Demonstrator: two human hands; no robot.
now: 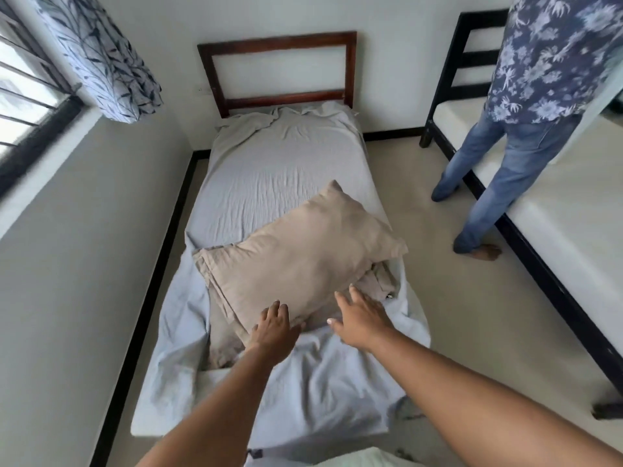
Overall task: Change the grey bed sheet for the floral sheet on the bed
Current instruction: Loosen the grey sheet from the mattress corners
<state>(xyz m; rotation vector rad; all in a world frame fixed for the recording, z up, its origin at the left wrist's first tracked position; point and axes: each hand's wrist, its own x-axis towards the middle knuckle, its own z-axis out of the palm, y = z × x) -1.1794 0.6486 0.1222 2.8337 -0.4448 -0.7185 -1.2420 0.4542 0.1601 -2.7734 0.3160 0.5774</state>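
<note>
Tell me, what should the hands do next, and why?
Probably lift the beige pillow away: it lies on top of the grey sheet, pinning it. The left hand and right hand are open at its near edge, holding nothing.

Bare forearms; left hand (273, 328), right hand (362, 320)

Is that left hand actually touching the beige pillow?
Cannot tell. In the head view the left hand overlaps the near edge of the pillow with straight fingers, but from above neither contact nor a gap shows plainly.
</note>
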